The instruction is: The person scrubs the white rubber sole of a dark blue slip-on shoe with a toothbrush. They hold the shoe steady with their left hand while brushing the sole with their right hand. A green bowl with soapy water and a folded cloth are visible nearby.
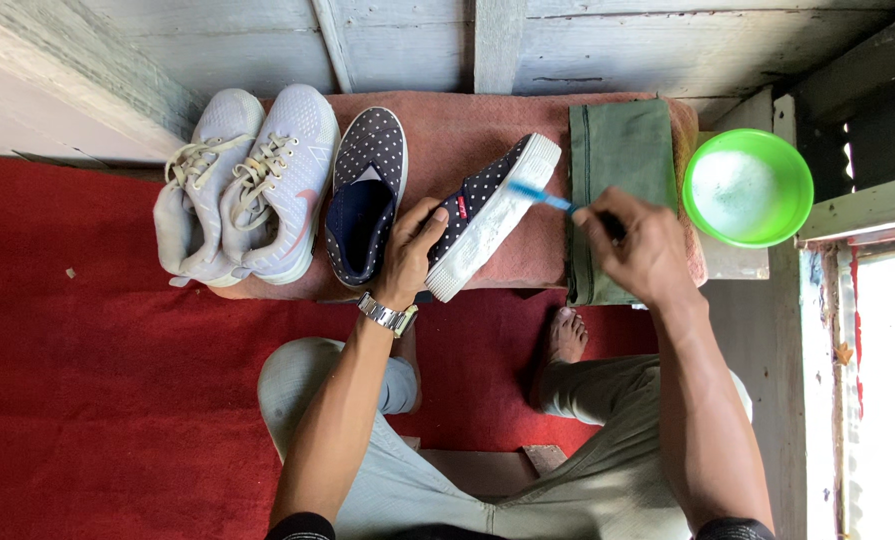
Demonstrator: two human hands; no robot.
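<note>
My left hand (414,247) grips a dark blue polka-dot slip-on shoe (490,215), tilted on its side with the white sole turned toward the right. My right hand (639,243) holds a blue toothbrush (545,196), and its head touches the white sole near the shoe's toe. The matching polka-dot shoe (365,196) lies flat just left of my left hand. Both shoes rest on a reddish-brown towel (457,130). A metal watch (387,316) is on my left wrist.
A pair of light grey lace-up sneakers (244,184) sits at the left end of the towel. A folded green cloth (617,160) lies under my right hand. A green bowl of soapy water (748,187) stands at right. Red carpet (97,380) covers the floor; my bare foot (565,338) rests on it.
</note>
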